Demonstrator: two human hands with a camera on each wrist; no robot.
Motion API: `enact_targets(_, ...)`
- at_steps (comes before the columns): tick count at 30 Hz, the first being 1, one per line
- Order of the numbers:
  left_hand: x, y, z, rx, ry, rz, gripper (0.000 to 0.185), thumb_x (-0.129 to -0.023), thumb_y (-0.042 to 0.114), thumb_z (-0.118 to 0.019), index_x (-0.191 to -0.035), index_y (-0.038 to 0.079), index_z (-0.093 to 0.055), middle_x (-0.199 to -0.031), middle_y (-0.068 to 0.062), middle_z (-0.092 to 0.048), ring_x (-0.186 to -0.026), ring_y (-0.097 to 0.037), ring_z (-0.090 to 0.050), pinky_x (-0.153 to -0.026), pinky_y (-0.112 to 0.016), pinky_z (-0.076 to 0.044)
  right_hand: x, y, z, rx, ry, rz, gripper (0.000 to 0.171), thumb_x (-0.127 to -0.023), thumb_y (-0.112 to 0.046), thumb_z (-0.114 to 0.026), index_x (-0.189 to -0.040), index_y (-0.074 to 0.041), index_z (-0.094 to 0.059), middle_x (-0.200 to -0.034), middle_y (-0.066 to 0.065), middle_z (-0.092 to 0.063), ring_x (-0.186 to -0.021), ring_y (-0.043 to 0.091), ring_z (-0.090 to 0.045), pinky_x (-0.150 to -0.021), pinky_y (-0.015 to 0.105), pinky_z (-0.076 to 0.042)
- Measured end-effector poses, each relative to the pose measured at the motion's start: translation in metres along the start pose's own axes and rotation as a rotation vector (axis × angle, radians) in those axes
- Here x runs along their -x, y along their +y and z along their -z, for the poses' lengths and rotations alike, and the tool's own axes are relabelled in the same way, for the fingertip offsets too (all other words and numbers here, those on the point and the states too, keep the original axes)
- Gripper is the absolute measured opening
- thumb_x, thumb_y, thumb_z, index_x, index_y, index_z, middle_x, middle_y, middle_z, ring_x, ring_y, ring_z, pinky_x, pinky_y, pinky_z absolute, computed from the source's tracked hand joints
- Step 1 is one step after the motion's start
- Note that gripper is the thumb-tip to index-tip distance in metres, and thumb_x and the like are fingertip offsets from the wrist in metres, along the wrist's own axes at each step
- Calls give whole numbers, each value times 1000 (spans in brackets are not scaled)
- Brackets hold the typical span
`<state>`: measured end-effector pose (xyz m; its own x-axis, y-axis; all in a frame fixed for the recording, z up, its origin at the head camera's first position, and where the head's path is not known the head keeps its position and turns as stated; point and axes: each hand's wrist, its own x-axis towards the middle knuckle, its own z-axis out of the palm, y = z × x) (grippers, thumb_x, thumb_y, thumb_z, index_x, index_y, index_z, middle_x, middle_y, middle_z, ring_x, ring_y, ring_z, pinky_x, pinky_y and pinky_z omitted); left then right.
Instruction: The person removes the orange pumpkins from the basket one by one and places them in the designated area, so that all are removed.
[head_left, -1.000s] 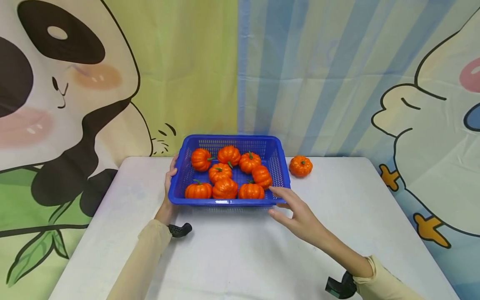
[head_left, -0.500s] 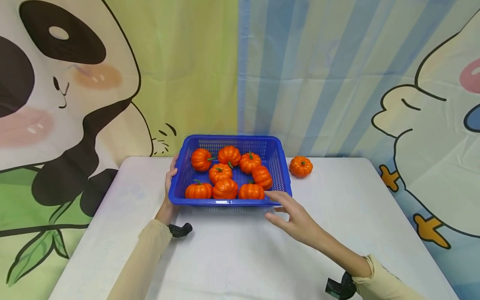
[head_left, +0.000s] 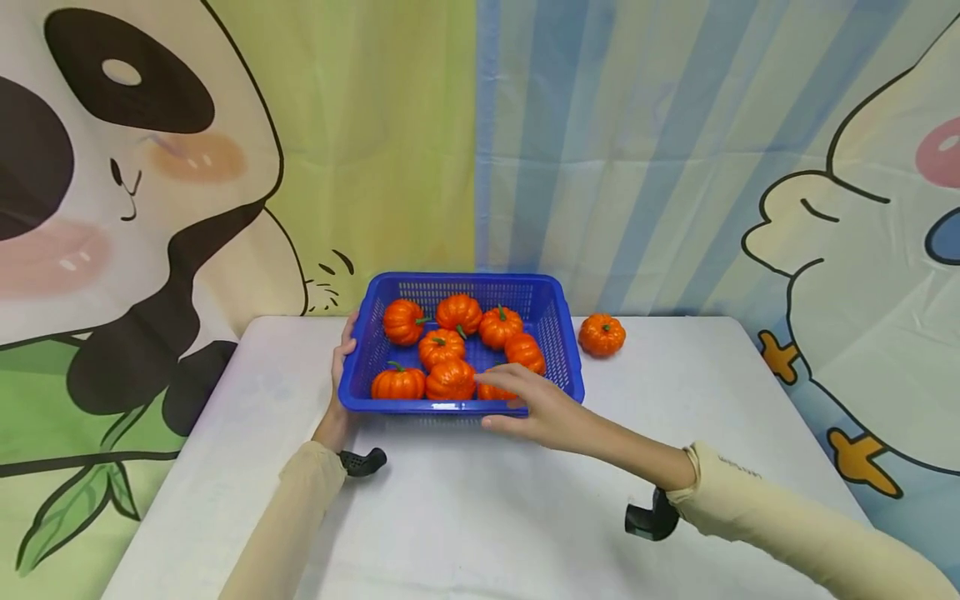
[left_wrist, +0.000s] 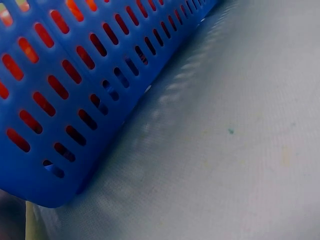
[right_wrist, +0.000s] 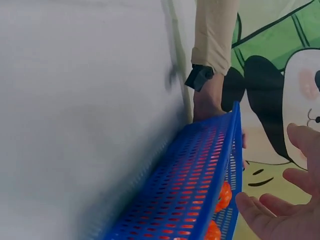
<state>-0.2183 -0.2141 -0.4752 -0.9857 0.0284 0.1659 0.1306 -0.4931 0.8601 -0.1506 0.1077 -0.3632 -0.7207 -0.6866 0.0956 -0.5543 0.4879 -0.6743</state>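
A blue plastic basket [head_left: 416, 406] with slotted walls stands on the table and bears several small orange pumpkins [head_left: 450, 380]. At its left side my left hand [head_left: 338, 387] holds the wall near the rim. My right hand [head_left: 543, 408] hovers at the front right rim, fingers loosely bent and thumb apart, with nothing in its grasp. It partly hides a front pumpkin [head_left: 491, 391]. In the right wrist view, the fingers of my right hand [right_wrist: 287, 215] are spread beside the basket's rim. The left wrist view shows the slotted basket wall [left_wrist: 75, 100] but no fingers.
One more orange pumpkin [head_left: 602, 335] lies on the white table [head_left: 675, 400], to the right of the basket. Behind the table hangs a curtain [head_left: 420, 150] printed with cartoon animals. Dark cameras [head_left: 652, 514] are strapped at both wrists.
My right hand has moved left along the basket's front rim and now covers part of a front pumpkin. The left hand and the basket have stayed in place.
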Motion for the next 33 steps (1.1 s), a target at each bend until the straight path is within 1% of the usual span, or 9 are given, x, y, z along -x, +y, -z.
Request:
enact_targets(4,0,0,1,9,4,-1,60,-96,8,-1,-156,12,4,-165,-6,1,-152,-30,1,-124,-48,3,-34,1,0,55,-80,-69,51,-93,-31,-64,-137,-9,-54,-137,14,-55,-126,29,-52,-101,46,-50)
enact_targets(8,-1,0,2,32,10,-14,60,-96,8,-1,-156,12,4,-165,-6,1,-152,-29,0,-124,-46,3,-70,6,-4,137,-158,-119,49,-94,-29,-62,-137,-7,-54,-134,13,-60,-128,29,-51,-106,44,-46)
enact_targets(11,-1,0,2,38,8,-24,60,-96,7,-1,-156,11,5,-165,-8,1,-151,-30,0,-124,-47,3,-93,9,-9,202,-209,-137,48,-94,-27,-62,-135,-5,-56,-129,13,-64,-124,30,-54,-105,43,-45)
enact_targets(15,-1,0,1,46,-3,-7,60,-97,9,-1,-156,16,2,-165,-8,2,-151,-31,0,-124,-49,3,-115,12,-15,261,-282,-197,45,-93,-28,-63,-132,-6,-59,-127,10,-66,-121,27,-58,-105,40,-46)
enact_targets(17,-1,-1,0,43,-11,-4,59,-97,10,-2,-156,16,2,-165,-8,1,-151,-32,-1,-123,-51,3,-122,14,-19,286,-314,-241,45,-92,-30,-64,-132,-9,-60,-130,8,-65,-122,26,-58,-105,39,-46)
enact_targets(22,-1,-2,1,39,-23,5,59,-98,10,-1,-156,15,5,-165,-8,2,-150,-33,-2,-123,-52,1,-133,17,-27,325,-360,-318,49,-91,-36,-65,-134,-14,-59,-135,5,-61,-131,28,-51,-108,39,-44)
enact_targets(26,-1,-2,1,33,-18,7,59,-97,10,-1,-156,14,5,-165,-9,2,-151,-34,-2,-123,-53,1,-137,20,-31,349,-388,-335,53,-90,-37,-66,-137,-15,-55,-138,5,-59,-136,32,-44,-111,41,-41)
enact_targets(29,-1,-1,0,6,-3,3,60,-97,9,-3,-156,13,4,-165,-9,0,-151,-34,-1,-123,-52,1,-138,21,-31,364,-413,-341,58,-89,-38,-67,-140,-15,-51,-141,6,-56,-138,31,-42,-113,42,-38)
enact_targets(33,0,0,-1,-13,7,1,60,-97,9,-4,-156,13,3,-165,-8,-1,-151,-33,0,-123,-52,2,-136,23,-31,343,-425,-347,63,-87,-40,-69,-142,-16,-49,-144,7,-54,-137,28,-44,-113,42,-38)
